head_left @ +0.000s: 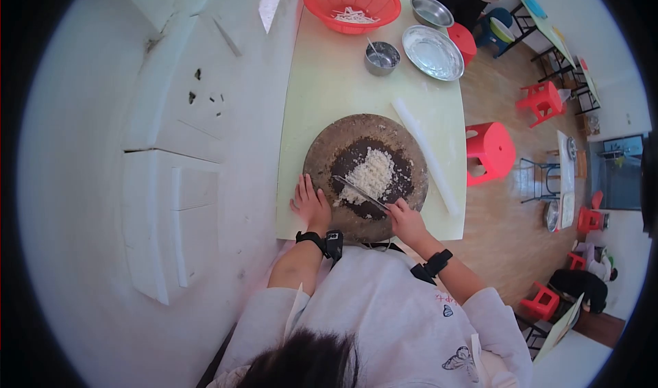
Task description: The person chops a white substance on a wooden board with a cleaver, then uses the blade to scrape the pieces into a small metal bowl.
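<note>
A heap of chopped white food (371, 176) lies loose and crumbly on the dark, damp middle of a round wooden chopping block (322, 156), just below the centre of the frame. The right hand (404, 221) is closed around the handle of a knife (359, 192), whose thin blade lies slanted across the lower edge of the heap. The left hand (312, 203) rests flat with fingers spread on the block's lower left rim, apart from the food. The block sits on a pale, smooth tabletop (329, 86). A white rolling pin (426, 156) lies diagonally just right of the block. Toward the top of the frame stand a red mesh plastic basket (352, 3) holding white shreds, a small metal bowl (382, 58) and a wide shiny metal pan (432, 52). Red plastic stools (491, 152) stand on the wooden floor at right.
</note>
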{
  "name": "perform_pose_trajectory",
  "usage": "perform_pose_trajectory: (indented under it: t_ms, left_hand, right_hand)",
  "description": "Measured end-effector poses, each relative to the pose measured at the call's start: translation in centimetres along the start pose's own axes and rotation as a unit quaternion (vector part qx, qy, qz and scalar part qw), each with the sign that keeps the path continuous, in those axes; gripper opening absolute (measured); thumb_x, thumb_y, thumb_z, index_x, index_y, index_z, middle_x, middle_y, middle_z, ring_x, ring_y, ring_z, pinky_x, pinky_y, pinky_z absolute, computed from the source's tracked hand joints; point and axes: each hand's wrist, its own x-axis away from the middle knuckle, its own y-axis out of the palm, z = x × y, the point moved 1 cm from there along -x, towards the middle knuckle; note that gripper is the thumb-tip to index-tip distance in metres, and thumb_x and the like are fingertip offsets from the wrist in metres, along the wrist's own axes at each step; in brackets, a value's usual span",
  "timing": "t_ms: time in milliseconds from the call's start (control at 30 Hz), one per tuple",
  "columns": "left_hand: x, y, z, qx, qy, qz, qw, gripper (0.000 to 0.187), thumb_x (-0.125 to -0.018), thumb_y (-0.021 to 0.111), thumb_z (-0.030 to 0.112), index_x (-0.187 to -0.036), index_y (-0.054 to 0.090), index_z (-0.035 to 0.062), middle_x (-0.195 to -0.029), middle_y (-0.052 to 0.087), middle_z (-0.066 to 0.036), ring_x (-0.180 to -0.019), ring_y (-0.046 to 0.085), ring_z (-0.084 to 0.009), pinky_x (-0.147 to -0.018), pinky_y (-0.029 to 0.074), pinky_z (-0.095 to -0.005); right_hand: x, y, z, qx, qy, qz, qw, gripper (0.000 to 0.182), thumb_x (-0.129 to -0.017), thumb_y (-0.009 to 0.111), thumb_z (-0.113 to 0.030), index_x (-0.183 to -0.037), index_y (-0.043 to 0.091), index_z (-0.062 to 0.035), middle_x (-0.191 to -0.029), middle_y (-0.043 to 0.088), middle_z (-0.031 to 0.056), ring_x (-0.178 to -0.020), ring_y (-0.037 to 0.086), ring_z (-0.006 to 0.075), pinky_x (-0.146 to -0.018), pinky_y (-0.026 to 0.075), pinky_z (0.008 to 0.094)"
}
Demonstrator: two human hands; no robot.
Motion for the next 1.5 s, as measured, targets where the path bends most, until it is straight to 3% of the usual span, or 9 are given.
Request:
perform_pose_trajectory:
  t_ms: [367,567,733,933,1100,1167,1300,1367,1500]
  left_hand:
    - [0.1,-0.1,0.1,0.015,-0.001,-0.002,1.0,0.05,-0.083,0.036,0.026,-0.13,0.022,0.0159,-0.136,0.021,-0.001,-0.119,0.028,-0.0219,-0.093,0.019,-0.0483]
    - [-0.1,0.1,0.0,0.017,-0.002,-0.001,1.0,0.049,-0.084,0.035,0.027,-0.13,0.023,0.0159,-0.136,0.022,-0.002,-0.12,0.027,-0.0212,-0.094,0.018,-0.048]
    - [-0.1,0.6,-0.2,0.015,0.012,0.011,1.0,0.048,-0.084,0.033,0.028,-0.13,0.023,0.0155,-0.136,0.022,-0.002,-0.12,0.027,-0.022,-0.094,0.018,-0.0475]
    - [0.0,0.3,-0.2,0.078,0.035,0.031,0.996,0.045,-0.086,0.029,0.025,-0.129,0.025,0.0108,-0.135,0.024,-0.007,-0.121,0.026,-0.0259,-0.097,0.018,-0.041]
    - [-0.1,0.3,-0.3,0.096,0.049,0.046,0.993,0.044,-0.086,0.028,0.022,-0.129,0.025,0.0117,-0.135,0.023,-0.006,-0.118,0.028,-0.026,-0.097,0.018,-0.0398]
    - [-0.1,0.2,-0.2,0.096,0.049,0.05,0.993,0.044,-0.086,0.029,0.021,-0.129,0.026,0.0111,-0.135,0.024,-0.006,-0.118,0.028,-0.0262,-0.097,0.018,-0.0398]
    - [-0.1,0.1,-0.2,0.093,0.051,0.042,0.993,0.043,-0.086,0.028,0.021,-0.128,0.027,0.0076,-0.133,0.026,-0.011,-0.122,0.025,-0.0281,-0.099,0.017,-0.0383]
    - [-0.1,0.2,-0.2,0.093,0.06,0.052,0.992,0.043,-0.086,0.029,0.02,-0.127,0.028,0.0076,-0.133,0.027,-0.011,-0.121,0.025,-0.0281,-0.099,0.017,-0.0385]
    - [-0.1,0.0,0.0,0.096,0.066,0.057,0.992,0.043,-0.085,0.031,0.017,-0.127,0.028,0.0064,-0.132,0.028,-0.013,-0.121,0.025,-0.0286,-0.099,0.017,-0.0386]
  right_hand:
    - [0.2,0.7,0.5,0.064,0.003,-0.06,0.996,0.012,-0.076,0.052,-0.015,-0.086,0.05,-0.0091,-0.078,0.045,0.0076,-0.052,0.053,0.0269,-0.044,0.044,0.0374]
    - [0.3,0.1,-0.2,0.009,-0.05,-0.055,0.997,0.011,-0.076,0.053,-0.016,-0.084,0.049,-0.009,-0.077,0.045,0.0078,-0.051,0.053,0.0276,-0.044,0.043,0.0377]
    - [0.3,0.4,0.7,0.051,0.005,-0.068,0.996,0.013,-0.076,0.053,-0.016,-0.087,0.051,-0.0097,-0.077,0.045,0.0074,-0.052,0.053,0.0263,-0.044,0.043,0.0376]
    - [0.6,0.2,0.4,-0.015,-0.078,-0.113,0.99,0.01,-0.076,0.052,-0.015,-0.083,0.05,-0.0082,-0.079,0.044,0.0089,-0.051,0.052,0.0282,-0.046,0.043,0.038]
    - [0.5,0.3,1.4,0.008,0.001,-0.084,0.996,0.01,-0.076,0.051,-0.014,-0.082,0.048,-0.0074,-0.08,0.044,0.0101,-0.054,0.053,0.0296,-0.046,0.043,0.0395]
    - [0.5,-0.3,1.9,0.002,0.091,-0.025,0.996,0.009,-0.077,0.051,-0.014,-0.081,0.048,-0.0068,-0.08,0.045,0.0105,-0.054,0.053,0.0301,-0.046,0.044,0.0398]
    - [0.8,-1.2,1.6,-0.011,0.058,-0.013,0.998,0.009,-0.078,0.051,-0.015,-0.08,0.047,-0.0064,-0.079,0.045,0.0107,-0.055,0.053,0.0304,-0.047,0.044,0.04]
    - [0.8,-1.2,1.5,0.014,0.041,-0.079,0.996,0.009,-0.078,0.05,-0.015,-0.079,0.047,-0.0062,-0.079,0.045,0.011,-0.055,0.053,0.0308,-0.047,0.044,0.0401]
    - [-0.2,-1.1,2.3,0.017,0.074,-0.04,0.996,0.009,-0.078,0.051,-0.014,-0.08,0.047,-0.0062,-0.079,0.045,0.0114,-0.054,0.053,0.0306,-0.047,0.044,0.0402]
